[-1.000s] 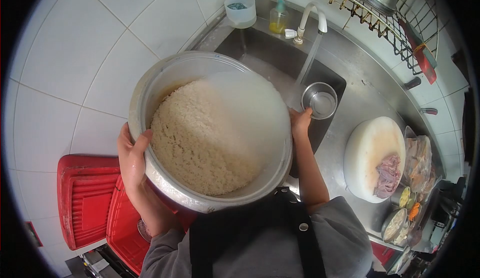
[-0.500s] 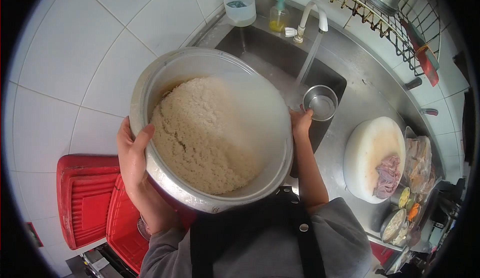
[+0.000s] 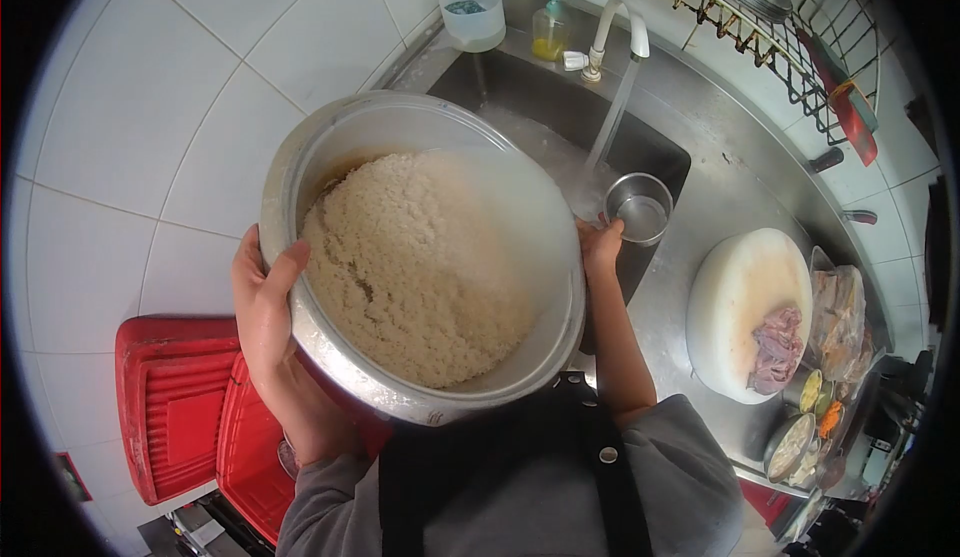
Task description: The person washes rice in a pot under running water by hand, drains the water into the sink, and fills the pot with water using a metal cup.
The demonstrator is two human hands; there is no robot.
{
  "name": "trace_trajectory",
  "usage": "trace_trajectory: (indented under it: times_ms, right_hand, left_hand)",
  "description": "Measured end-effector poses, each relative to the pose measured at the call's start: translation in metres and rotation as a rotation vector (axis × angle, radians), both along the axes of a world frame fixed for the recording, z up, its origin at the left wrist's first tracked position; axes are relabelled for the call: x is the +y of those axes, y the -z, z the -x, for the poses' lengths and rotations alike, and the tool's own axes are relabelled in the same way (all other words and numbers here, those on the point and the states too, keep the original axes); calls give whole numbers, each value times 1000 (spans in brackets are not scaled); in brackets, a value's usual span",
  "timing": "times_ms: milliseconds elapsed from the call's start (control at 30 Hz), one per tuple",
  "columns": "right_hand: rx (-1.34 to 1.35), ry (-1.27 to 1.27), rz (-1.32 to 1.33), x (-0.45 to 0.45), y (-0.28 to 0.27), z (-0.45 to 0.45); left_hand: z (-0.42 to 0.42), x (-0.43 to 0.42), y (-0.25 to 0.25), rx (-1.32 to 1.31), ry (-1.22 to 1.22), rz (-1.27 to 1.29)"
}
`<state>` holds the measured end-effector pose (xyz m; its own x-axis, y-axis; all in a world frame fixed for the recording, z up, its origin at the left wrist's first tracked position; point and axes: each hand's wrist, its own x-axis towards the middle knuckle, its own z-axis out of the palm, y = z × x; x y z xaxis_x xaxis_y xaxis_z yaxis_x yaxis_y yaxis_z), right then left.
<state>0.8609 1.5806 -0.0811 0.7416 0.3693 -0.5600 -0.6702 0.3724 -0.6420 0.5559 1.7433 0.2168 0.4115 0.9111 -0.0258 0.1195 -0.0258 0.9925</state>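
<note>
A large metal pot is tilted in front of my body, with white rice heaped on its left and lower side. Cloudy liquid or haze covers the upper right of the pot's inside. My left hand is closed on the pot's left rim, thumb over the edge. On the other side, my right hand grips a small round metal bowl beside the pot's right wall; part of this hand is hidden by the pot. Water streams from the white faucet into the sink, just left of the bowl.
A white round chopping board bears raw meat on the steel counter. Beyond it are a plastic bag of food and small bowls. A tub and soap bottle stand behind the sink. Red plastic bins are at lower left.
The rice has spread slightly toward the right and lower part of the pot. The view has shifted a little; both hands keep their holds, and the water still runs.
</note>
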Motion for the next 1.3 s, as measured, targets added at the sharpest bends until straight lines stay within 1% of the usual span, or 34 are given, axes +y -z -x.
trace_trajectory:
  times_ms: [100,167,400,467,567,633,700,767,900,967,1067,1267,1300]
  right_hand:
    - [75,0,-41,-1,-32,10]
    - [-47,-51,65,0,-39,13]
    - [76,-101,48,-5,-15,3]
    - [94,-40,65,-4,0,-2]
    - [85,-94,43,-4,-29,6]
    - [74,-56,6,-5,-34,9]
    - [63,-18,-31,-7,-32,10]
    - [34,-68,57,-7,-24,8]
    - [21,-67,67,-9,-19,8]
    - [28,12,87,-8,-9,7]
    - [53,-42,47,-8,-29,11]
    - [-5,67,55,-12,8,5]
    - [-4,67,55,-14,7,5]
  left_hand:
    - [-5,-1,-2,-3,-1,0]
    - [-6,0,-3,2,14,7]
    - [-14,-3,-7,-16,18,18]
    - [-16,-3,-6,-19,22,17]
    - [-18,-4,-6,-26,24,10]
    - [-20,-5,-6,-28,24,5]
    - [-22,-6,-8,-38,28,7]
    - [-24,-7,-9,-20,29,1]
    - [-26,-6,-9,-25,52,-1]
    - [-28,-6,-9,-26,60,5]
    - [-33,-9,-11,-43,57,12]
    - [-39,-11,-11,-43,64,9]
    - [-41,-13,-12,-58,60,4]
